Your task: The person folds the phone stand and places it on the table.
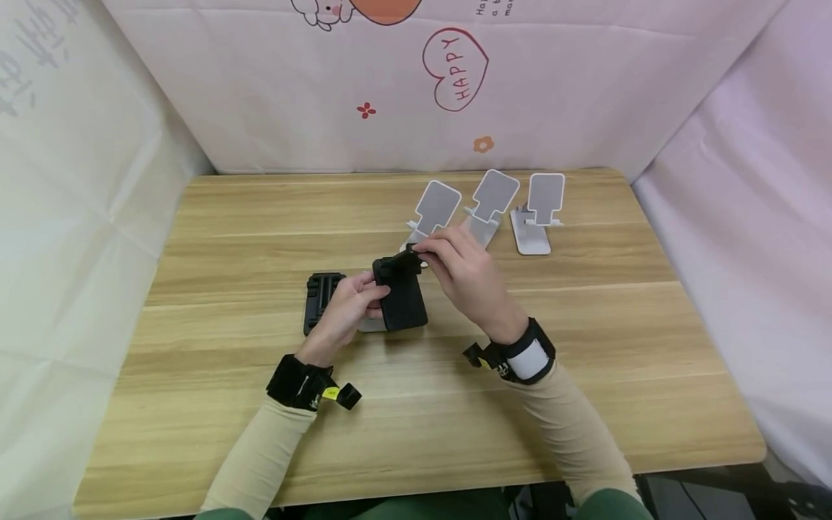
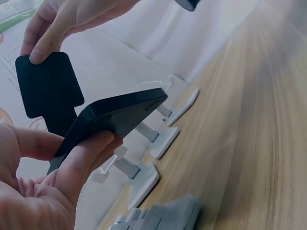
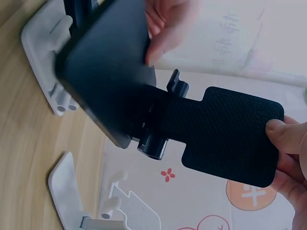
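Observation:
A black folding phone stand (image 1: pixel 406 303) is held off the table between both hands, partly unfolded. My left hand (image 1: pixel 344 310) grips its base by the edge, thumb on one face and fingers on the other. With thumb and fingers, my right hand (image 1: pixel 471 278) pinches the far end of the textured support plate (image 3: pixel 235 136). In the right wrist view that plate extends away from the base, with small lugs (image 3: pixel 153 146) at the joint. Beside and partly behind the left hand lie a folded black stand (image 1: pixel 317 296) and a folded white stand (image 2: pixel 168 213).
Three unfolded white stands with grey plates stand toward the back: one left (image 1: pixel 438 206), one middle (image 1: pixel 495 193), one right (image 1: pixel 546 196). The wooden table (image 1: pixel 227 347) has a printed white cloth (image 1: pixel 292 108) behind it and cloth at both sides.

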Tool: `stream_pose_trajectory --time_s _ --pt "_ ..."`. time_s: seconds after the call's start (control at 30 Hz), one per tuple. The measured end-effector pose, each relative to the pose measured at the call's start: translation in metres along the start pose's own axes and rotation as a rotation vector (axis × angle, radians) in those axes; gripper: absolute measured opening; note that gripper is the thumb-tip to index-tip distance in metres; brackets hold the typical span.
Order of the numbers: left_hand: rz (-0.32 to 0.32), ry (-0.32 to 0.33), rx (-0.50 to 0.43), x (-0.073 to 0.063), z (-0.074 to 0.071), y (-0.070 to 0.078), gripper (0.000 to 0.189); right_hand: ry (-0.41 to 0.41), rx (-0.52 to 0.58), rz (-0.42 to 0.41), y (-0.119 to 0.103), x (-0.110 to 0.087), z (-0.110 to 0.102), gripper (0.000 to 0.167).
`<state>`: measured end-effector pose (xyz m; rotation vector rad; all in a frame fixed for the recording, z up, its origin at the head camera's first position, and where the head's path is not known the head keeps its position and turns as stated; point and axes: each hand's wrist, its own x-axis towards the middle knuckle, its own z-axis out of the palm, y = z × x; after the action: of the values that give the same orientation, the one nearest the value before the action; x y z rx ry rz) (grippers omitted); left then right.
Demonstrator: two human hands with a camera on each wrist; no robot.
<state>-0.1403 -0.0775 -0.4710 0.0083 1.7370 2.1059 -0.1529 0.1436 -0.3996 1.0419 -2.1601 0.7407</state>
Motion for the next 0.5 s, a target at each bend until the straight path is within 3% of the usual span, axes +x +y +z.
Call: stream_pose_trajectory --time_s 0.27,0.5 --pt "-0.014 0.077 -0.134 0.003 -0.002 0.003 0.041 -0.035 0.033 -0.051 -0.009 -0.011 0.013 0.015" --pt "-0.027 0.103 -0.178 0.003 -0.004 0.006 0.042 -0.061 0.046 -0.081 -0.014 -0.023 0.025 0.021"
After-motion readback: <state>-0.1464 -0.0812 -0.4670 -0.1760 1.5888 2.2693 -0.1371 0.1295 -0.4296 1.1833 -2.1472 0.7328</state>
